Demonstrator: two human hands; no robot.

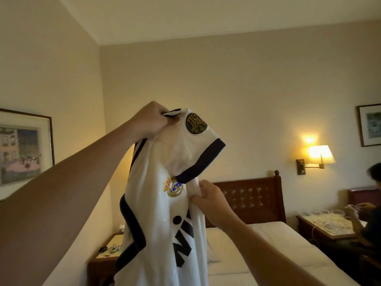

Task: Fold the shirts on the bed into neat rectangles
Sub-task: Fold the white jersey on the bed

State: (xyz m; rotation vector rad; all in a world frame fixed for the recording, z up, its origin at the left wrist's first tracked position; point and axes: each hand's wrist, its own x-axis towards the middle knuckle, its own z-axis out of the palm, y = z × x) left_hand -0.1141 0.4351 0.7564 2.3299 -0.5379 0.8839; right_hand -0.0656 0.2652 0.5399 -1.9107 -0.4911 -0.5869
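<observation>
A white football shirt (162,219) with navy sleeve bands, a crest and black lettering hangs in the air in front of me. My left hand (149,119) grips its shoulder up high. My right hand (210,201) pinches the cloth lower down at chest level, just right of the crest. One sleeve with a round black-and-gold patch flops over to the right. The shirt's lower part runs off the bottom of the frame. The bed (257,248) with white sheets lies below and behind the shirt.
A dark wooden headboard (249,195) stands against the far wall. A nightstand (105,263) with small items sits at left, another (325,226) with cables at right. A seated person (369,213) is at the right edge. A wall lamp (319,154) glows.
</observation>
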